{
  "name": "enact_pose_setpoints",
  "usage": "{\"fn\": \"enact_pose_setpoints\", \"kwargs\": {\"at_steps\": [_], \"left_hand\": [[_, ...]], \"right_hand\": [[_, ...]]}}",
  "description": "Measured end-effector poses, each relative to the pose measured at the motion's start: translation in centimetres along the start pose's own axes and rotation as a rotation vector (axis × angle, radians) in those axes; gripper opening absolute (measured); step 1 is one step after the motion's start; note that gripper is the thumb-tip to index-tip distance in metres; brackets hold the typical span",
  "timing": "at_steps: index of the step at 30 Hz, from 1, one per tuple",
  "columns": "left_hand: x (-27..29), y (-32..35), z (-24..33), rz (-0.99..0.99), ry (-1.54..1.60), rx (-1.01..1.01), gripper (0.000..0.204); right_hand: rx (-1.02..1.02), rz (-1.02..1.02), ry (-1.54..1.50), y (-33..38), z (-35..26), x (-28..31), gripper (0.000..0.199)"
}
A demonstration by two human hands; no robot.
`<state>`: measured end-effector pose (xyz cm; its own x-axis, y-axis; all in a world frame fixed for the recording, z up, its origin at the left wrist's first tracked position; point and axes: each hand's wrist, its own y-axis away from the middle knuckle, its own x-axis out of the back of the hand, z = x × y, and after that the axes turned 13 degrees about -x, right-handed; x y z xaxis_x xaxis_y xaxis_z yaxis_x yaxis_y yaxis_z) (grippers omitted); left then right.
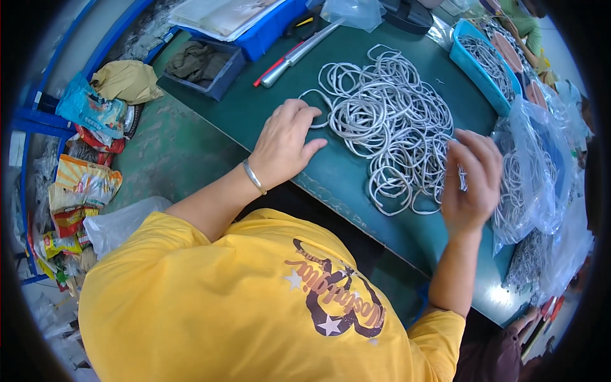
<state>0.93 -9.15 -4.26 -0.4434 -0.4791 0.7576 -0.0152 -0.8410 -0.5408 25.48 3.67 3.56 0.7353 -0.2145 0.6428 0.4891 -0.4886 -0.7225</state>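
A tangled heap of thin silver metal rings [394, 114], much like bangles, lies on the green tabletop in front of me. At the heap's left edge, my left hand [286, 143] has its fingers over one outlying ring. Its thumb stands apart from the index finger, and part of that ring is hidden beneath the fingers. Beside the heap's right edge is my right hand [472, 181], raised and cupped, with the thumb apart from the bent fingers. Bits of silver show in the gap; I cannot tell whether they are held. A bangle [253, 176] circles my left wrist.
Beyond the heap are a grey bin of dark cloth [219, 83], a silver rod [299, 57], a red pen-like stick [273, 69] and a blue tray [273, 28]. At right stand a turquoise basket [455, 48] and plastic bags [554, 172] of rings. Other people are nearby.
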Motion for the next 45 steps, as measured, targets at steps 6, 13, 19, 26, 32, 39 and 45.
{"fn": "enact_pose_setpoints", "kwargs": {"at_steps": [6, 13, 19, 26, 32, 39, 45], "left_hand": [[0.6, -1.1, -1.8, 0.010, 0.145, -0.071, 0.009], [2.4, -0.5, -1.4, 0.213, 0.545, 0.091, 0.004], [0.8, -0.7, 0.5, 0.200, 1.206, 0.198, 0.006], [-0.8, -2.3, 1.8, 0.184, 1.372, 0.216, 0.012], [-0.8, -3.9, 2.0, 0.206, 1.220, 0.296, 0.011], [-1.3, -3.8, 1.7, 0.261, 1.245, 0.356, 0.013], [-1.2, -3.7, 2.1, 0.321, 1.222, 0.305, 0.010]], "right_hand": [[-0.081, -0.150, -0.329, 0.1, -4.8, -5.1, 0.021], [-0.357, -0.217, -0.466, 1.2, -5.9, -7.4, 0.032], [-0.360, -0.147, -0.544, 1.7, -5.4, -7.1, 0.030], [-0.384, -0.058, -0.548, 1.9, -3.6, -6.5, 0.020], [-0.726, -0.044, -0.572, 2.3, -3.0, -6.1, 0.009], [-0.693, 0.139, -0.391, 1.7, -2.0, -6.0, 0.019], [-0.404, -0.135, -0.588, 1.8, -3.6, -5.7, 0.018]]}}
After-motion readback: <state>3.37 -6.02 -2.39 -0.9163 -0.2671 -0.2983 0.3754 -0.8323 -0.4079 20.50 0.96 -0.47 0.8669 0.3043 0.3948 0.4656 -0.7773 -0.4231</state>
